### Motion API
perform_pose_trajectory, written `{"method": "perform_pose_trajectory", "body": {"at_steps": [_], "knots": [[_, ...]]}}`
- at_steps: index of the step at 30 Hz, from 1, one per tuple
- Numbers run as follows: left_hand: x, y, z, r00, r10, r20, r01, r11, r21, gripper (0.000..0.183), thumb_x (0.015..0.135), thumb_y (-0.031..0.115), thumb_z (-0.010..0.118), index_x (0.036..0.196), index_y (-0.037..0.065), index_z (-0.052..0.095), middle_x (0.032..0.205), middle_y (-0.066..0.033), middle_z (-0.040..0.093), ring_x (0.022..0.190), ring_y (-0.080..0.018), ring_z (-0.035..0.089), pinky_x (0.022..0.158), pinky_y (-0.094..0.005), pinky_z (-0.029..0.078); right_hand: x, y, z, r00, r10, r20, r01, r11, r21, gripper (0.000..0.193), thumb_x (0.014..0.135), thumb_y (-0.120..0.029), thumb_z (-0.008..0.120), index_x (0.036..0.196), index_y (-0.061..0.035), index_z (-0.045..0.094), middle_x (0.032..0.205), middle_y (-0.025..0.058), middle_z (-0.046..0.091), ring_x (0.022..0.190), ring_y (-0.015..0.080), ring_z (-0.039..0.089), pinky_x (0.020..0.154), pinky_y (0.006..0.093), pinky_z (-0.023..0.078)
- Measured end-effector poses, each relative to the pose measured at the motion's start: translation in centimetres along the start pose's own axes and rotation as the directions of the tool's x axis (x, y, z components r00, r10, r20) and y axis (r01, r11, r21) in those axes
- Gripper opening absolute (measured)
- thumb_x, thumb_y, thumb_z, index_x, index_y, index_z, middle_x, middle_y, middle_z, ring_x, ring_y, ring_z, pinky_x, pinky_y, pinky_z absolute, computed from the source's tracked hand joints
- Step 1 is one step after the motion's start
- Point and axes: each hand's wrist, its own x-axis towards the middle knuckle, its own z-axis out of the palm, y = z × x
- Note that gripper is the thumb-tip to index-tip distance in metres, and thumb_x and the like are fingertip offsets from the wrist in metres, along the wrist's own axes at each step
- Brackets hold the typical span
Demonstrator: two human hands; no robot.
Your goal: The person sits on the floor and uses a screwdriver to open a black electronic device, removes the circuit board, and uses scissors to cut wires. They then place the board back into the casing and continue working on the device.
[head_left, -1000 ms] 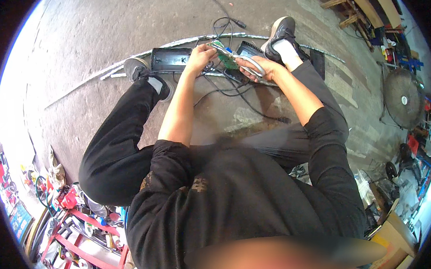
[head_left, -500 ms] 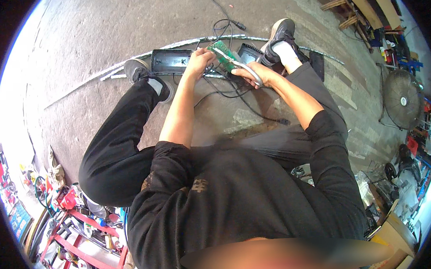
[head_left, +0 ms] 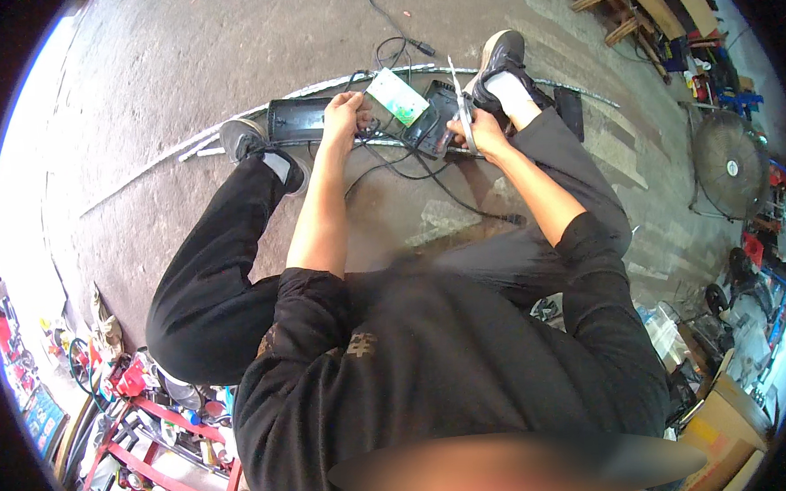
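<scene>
A green circuit board [head_left: 396, 98], bright with glare, is between my two hands, above dark cables. My left hand [head_left: 344, 118] is closed beside the board's left edge, its fingers curled near a black cable; what they hold is too small to make out. My right hand [head_left: 483, 131] grips a long silver hand tool like slim pliers or scissors [head_left: 459, 93], its narrow end pointing away from me. A black plastic casing half [head_left: 295, 122] lies left of my left hand. Another black casing part [head_left: 434, 121] is between the board and my right hand.
Black cables [head_left: 447, 186] and a plug [head_left: 422, 47] lie on the concrete floor. Long silver strips [head_left: 170, 155] run behind the casings. My shoes [head_left: 246, 139] flank the work. A fan [head_left: 730, 165] stands at right; a red rack [head_left: 170, 466] with clutter is at lower left.
My right hand has swung the silver tool off the circuit board and upright to the right. The board has turned and catches glare. My left hand has shifted slightly left in view.
</scene>
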Motion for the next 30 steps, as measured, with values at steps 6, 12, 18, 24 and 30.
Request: {"method": "perform_pose_trajectory", "body": {"at_steps": [6,12,18,24,30], "knots": [[-2.3,2.7,2.8,0.999,-0.013,0.038,0.015,0.999,-0.037,0.014,0.098,0.015,0.062,0.105,0.003,0.06,0.081,-0.0053,0.061,0.057,-0.0088,0.047,0.046,-0.0225,0.034,2.4,-0.2,3.5,0.992,0.014,-0.122,0.005,0.988,0.155,0.033,0.078,-0.02,0.086,0.091,0.0004,0.064,0.073,0.0081,0.068,0.06,0.0161,0.065,0.047,0.0329,0.051],[-3.6,11.1,3.4,0.975,0.22,0.025,-0.218,0.974,-0.066,0.012,0.097,0.014,0.062,0.1,0.002,0.058,0.083,-0.0101,0.065,0.06,-0.0115,0.053,0.047,-0.0232,0.038,3.6,0.8,5.3,0.993,0.057,-0.102,-0.025,0.955,0.295,0.026,0.078,-0.007,0.078,0.095,-0.0012,0.059,0.079,0.0092,0.069,0.065,0.0193,0.07,0.051,0.0299,0.052],[0.3,15.4,3.3,0.855,0.516,0.045,-0.518,0.853,0.068,0.016,0.097,0.012,0.064,0.108,0.0,0.062,0.093,-0.0124,0.069,0.076,-0.016,0.064,0.068,-0.0277,0.051,2.9,0.5,5.3,0.99,0.019,-0.138,0.03,0.939,0.341,0.027,0.079,-0.003,0.076,0.097,0.0056,0.059,0.079,0.0131,0.071,0.064,0.0211,0.07,0.053,0.0325,0.051],[2.9,9.3,1.9,0.628,0.737,-0.249,-0.53,0.64,0.557,0.042,0.083,0.018,0.071,0.117,-0.005,0.063,0.114,-0.0213,0.066,0.107,-0.0314,0.064,0.094,-0.0406,0.049,1.9,0.3,6.6,0.961,-0.117,-0.25,0.197,0.925,0.326,0.032,0.081,-0.007,0.078,0.1,0.0049,0.056,0.083,0.0115,0.07,0.067,0.0178,0.069,0.055,0.0308,0.051],[1.7,-2.2,3.9,0.964,-0.144,-0.224,0.18,0.972,0.15,0.061,0.086,0.053,0.071,0.113,-0.001,0.063,0.099,-0.0167,0.065,0.081,-0.0243,0.062,0.07,-0.0403,0.051,-0.4,-1.2,8.1,0.901,-0.382,-0.204,0.377,0.924,-0.065,0.038,0.082,-0.018,0.081,0.106,0.001,0.057,0.086,0.0104,0.071,0.077,0.0184,0.068,0.068,0.0341,0.053]]}}
